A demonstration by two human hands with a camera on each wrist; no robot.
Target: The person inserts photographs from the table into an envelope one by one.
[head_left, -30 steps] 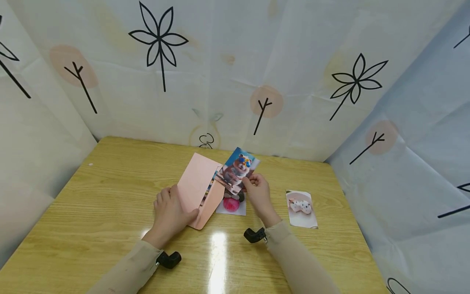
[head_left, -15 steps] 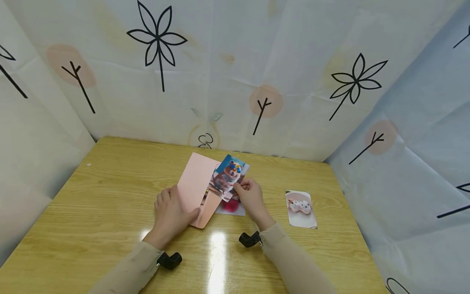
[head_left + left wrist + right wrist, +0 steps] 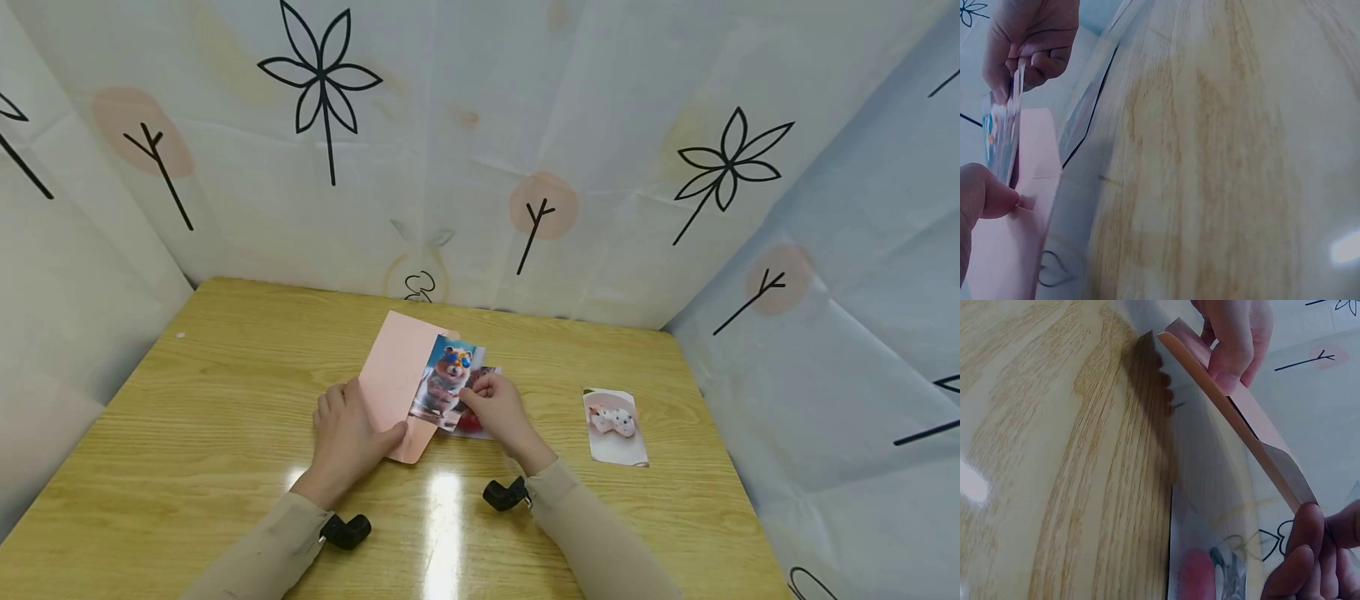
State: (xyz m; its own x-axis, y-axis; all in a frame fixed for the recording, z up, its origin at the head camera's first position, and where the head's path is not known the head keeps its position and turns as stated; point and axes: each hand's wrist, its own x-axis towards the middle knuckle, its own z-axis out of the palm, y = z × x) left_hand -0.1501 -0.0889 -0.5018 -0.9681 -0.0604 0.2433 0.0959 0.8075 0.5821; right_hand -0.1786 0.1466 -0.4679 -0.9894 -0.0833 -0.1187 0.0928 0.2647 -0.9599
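Observation:
My left hand (image 3: pixel 345 437) grips the lower left side of a pink paper envelope (image 3: pixel 393 354), its thumb lying over the edge by the opening. My right hand (image 3: pixel 502 417) pinches the right edge of a photo card (image 3: pixel 442 383) picturing a furry animal in blue sunglasses. The card's left edge lies at the envelope's mouth and overlaps it in the head view. From the left wrist, the photo card (image 3: pixel 1002 137) is seen nearly edge-on, with layered edges, inside the opening of the envelope (image 3: pixel 1010 250). Above it are the right hand's fingers (image 3: pixel 1035 50).
Under the right hand, a photo with a pink-red round shape (image 3: pixel 471 427) lies partly covered on the wooden table (image 3: pixel 225 400). Another photo card, with two white spotted figures (image 3: pixel 615 425), lies to the right. A patterned cloth (image 3: pixel 450 150) hangs behind the table.
My right hand has brought the animal photo card left and down, turning it more upright, to the envelope's mouth. The left hand and envelope have stayed nearly in place.

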